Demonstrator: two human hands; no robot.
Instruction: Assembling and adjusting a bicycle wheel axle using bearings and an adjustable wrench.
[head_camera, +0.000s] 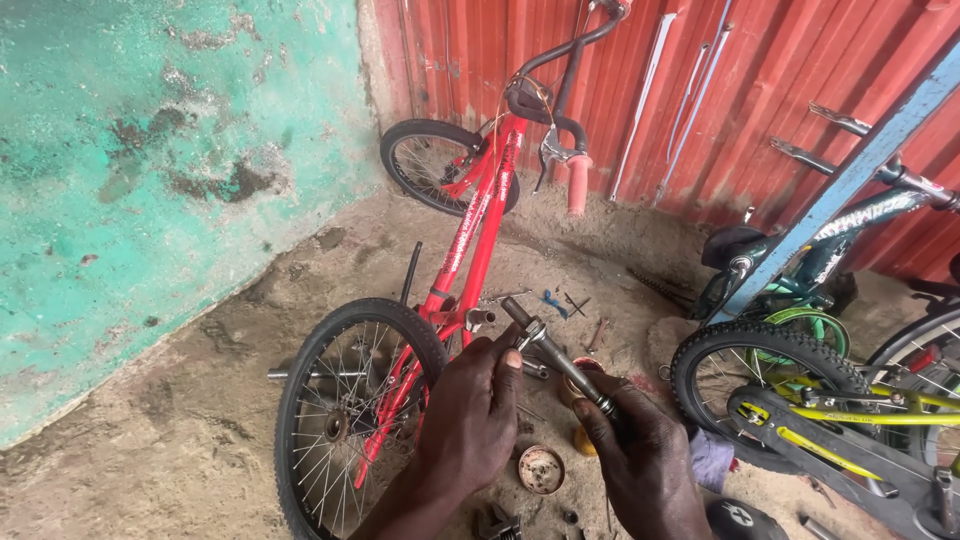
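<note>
My left hand (470, 415) and my right hand (645, 465) both hold a grey metal spindle with a dark threaded end (555, 355), tilted up to the left. The left fingers pinch its upper part near a small nut; the right hand grips its lower end. Right behind it lies a small red bicycle (470, 240) on the sandy ground, its rear wheel (345, 410) under my left forearm and its front wheel (435, 160) by the wall.
A round tin (541, 469), small metal parts and tools (560, 305) lie in the sand. A yellow-green bicycle (830, 420) and a dark one (800, 260) stand at right. A teal wall (150, 180) and red corrugated sheet (700, 90) close the corner.
</note>
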